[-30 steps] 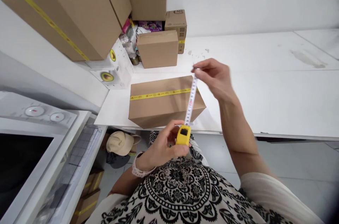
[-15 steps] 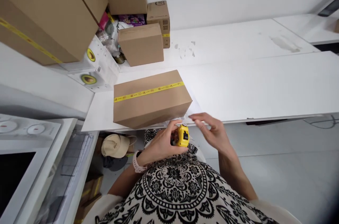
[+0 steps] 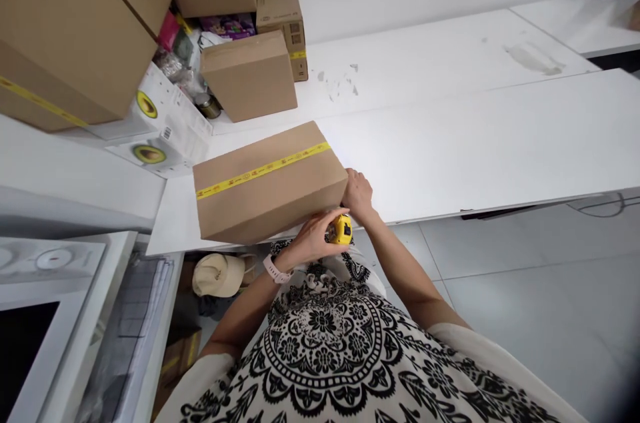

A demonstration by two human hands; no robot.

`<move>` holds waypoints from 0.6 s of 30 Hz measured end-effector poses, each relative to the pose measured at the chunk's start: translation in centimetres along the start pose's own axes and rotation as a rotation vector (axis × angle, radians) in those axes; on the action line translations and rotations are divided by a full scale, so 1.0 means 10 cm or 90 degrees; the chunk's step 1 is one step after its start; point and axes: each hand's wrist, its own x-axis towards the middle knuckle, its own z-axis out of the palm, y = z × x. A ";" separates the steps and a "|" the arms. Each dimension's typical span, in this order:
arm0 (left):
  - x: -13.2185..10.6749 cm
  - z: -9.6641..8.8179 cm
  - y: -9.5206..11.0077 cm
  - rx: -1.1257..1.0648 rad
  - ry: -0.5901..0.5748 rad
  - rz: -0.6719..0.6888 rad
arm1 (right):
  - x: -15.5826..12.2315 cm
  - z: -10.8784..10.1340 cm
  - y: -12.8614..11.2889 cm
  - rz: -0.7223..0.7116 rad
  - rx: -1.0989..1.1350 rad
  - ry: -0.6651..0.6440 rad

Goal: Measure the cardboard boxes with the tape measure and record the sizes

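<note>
A closed cardboard box (image 3: 260, 183) with a strip of yellow printed tape across its top sits on the white table (image 3: 450, 143), near its front edge. My left hand (image 3: 316, 236) is wrapped around a yellow tape measure (image 3: 343, 230), just in front of the box's near side. My right hand (image 3: 359, 193) is at the box's right end, by its near corner. Its fingers are curled, their tips partly hidden by the box, and I cannot see what is in them.
Large cartons (image 3: 65, 30), avocado-printed boxes (image 3: 165, 136) and a smaller cardboard box (image 3: 250, 76) are stacked at the back left. A white appliance with a dial (image 3: 55, 260) stands at the left. A beige cap (image 3: 219, 274) lies below the table.
My right hand has moved forward from in front of the table to the box's right end. My left hand has moved slightly forward and left with the tape measure. The view has shifted.
</note>
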 end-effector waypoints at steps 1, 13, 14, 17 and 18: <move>0.03 -0.02 -0.06 0.006 0.032 -0.009 | -0.02 0.01 0.01 -0.012 -0.012 0.002; 0.37 -0.67 -0.55 0.326 0.218 -0.131 | -0.04 -0.27 0.17 -0.015 -0.112 -0.122; 0.39 -0.67 -0.55 0.357 0.212 -0.137 | -0.02 -0.30 0.18 -0.018 -0.101 -0.133; 0.44 -0.56 -0.51 0.433 0.203 -0.150 | 0.02 -0.36 0.27 -0.044 0.049 -0.142; 0.45 -0.49 -0.49 0.456 0.212 -0.148 | 0.03 -0.38 0.31 -0.052 0.154 -0.133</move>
